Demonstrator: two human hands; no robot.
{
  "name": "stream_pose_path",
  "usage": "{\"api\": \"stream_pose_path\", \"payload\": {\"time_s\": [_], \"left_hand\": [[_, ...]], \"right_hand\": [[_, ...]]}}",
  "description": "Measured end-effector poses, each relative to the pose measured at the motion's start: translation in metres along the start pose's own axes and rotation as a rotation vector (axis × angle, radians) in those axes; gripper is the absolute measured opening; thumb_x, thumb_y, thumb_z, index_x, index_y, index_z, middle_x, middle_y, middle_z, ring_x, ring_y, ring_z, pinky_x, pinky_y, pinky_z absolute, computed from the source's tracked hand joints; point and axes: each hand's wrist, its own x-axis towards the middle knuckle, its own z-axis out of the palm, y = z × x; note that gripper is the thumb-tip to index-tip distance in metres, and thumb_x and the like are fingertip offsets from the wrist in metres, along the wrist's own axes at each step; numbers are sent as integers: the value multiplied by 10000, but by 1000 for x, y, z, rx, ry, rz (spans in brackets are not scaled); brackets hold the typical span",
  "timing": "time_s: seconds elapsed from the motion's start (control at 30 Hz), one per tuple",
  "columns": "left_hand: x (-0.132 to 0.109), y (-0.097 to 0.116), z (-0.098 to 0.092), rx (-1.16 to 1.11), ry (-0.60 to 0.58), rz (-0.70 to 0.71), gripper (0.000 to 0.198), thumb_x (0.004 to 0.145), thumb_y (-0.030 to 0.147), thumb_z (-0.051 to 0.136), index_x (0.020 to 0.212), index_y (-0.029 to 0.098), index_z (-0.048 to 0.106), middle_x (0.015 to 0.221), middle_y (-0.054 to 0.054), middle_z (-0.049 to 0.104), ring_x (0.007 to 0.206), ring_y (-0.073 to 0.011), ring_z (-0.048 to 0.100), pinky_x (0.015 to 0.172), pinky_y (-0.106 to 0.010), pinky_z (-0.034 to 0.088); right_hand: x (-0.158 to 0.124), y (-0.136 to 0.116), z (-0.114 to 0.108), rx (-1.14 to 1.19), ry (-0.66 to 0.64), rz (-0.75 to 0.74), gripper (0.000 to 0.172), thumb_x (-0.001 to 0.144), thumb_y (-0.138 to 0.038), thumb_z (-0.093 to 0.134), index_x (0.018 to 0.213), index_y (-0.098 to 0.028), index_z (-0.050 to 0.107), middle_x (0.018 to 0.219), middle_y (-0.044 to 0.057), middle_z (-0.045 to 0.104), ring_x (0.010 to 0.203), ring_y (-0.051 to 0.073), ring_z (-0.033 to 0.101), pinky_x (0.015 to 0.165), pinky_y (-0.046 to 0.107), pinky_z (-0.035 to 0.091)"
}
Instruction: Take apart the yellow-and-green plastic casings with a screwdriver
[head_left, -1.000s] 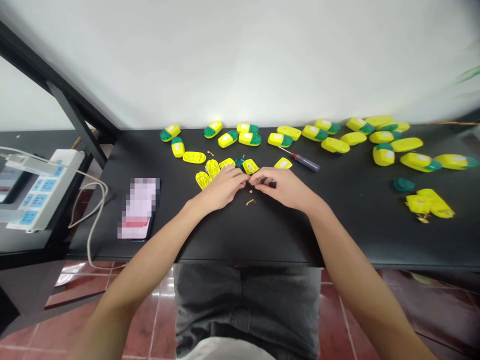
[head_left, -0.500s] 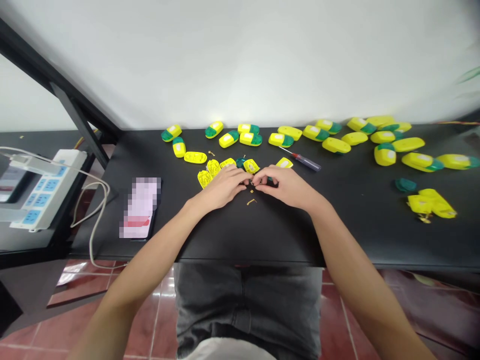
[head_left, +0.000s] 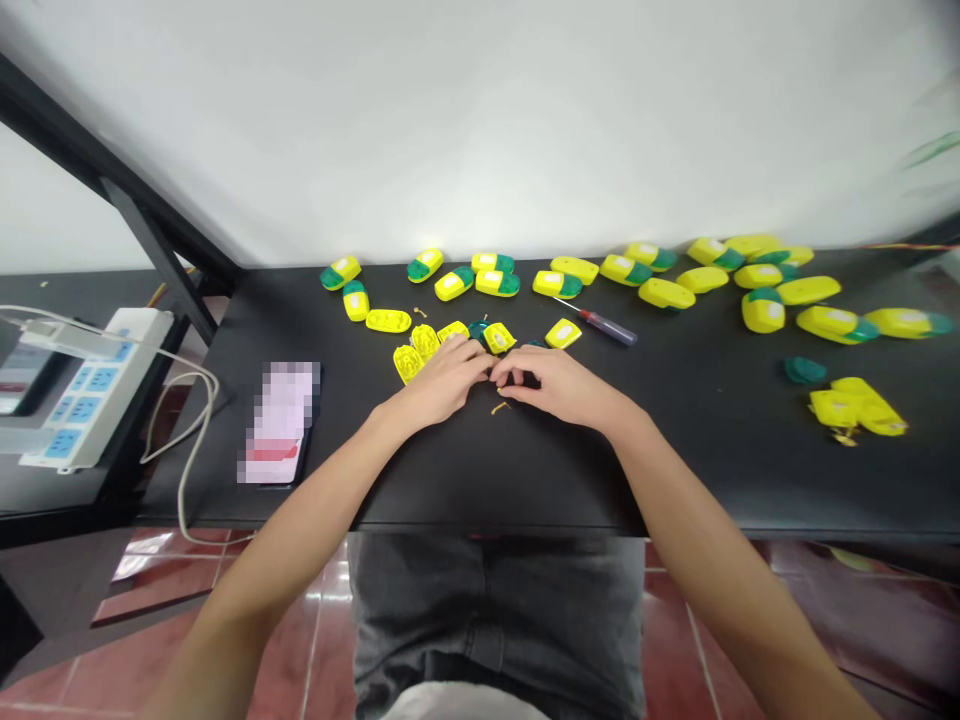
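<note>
Glinting bent brass pin [head_left: 499, 408]

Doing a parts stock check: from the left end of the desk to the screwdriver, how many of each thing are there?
Yellow-and-green cases: 7
Open yellow half shells: 6
Screwdriver: 1
Total: 14

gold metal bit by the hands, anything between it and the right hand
Nothing visible stands in the way: the small gold-coloured metal piece lies on the black tabletop, just below and beside the fingers of the right hand.
</note>
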Motion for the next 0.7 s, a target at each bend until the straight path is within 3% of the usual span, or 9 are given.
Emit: {"api": "stream_pose_path", "payload": {"time_s": [0.2,0.37,0.53,0.7], "left_hand": [[0,3,-7,-196,92,-42,292,1034,151,416,1172,196,669,1041,-93,619,1003,-217,572,893,-364,497],[4,7,-13,-481,189,-165,243,1028,205,500,1192,208,681,1034,-68,649,938,-173,623,861,-343,535],[5,9,-8,-826,199,-245,270,989,289,617,1230,176,665,1034,-67,707,877,-147,659,819,-320,563],[5,8,-7,-855,195,-245,300,950,316,678,1212,168,670,984,-59,719,896,-150,679,836,-312,567]], "right_hand": [[0,-3,-2,27,38,-7,67,907,-244,668,951,-227,716,857,23,683,703,160,581,710,325,487],[0,-8,-2,88,173,17,138,924,-297,647,1044,-245,691,941,39,720,701,160,579,662,320,475],[2,-8,2,100,246,5,130,933,-315,635,1032,-249,688,946,40,722,685,161,578,651,325,470],[3,-5,3,23,268,-2,87,942,-294,631,975,-244,693,896,30,711,668,159,562,669,328,468]]}}
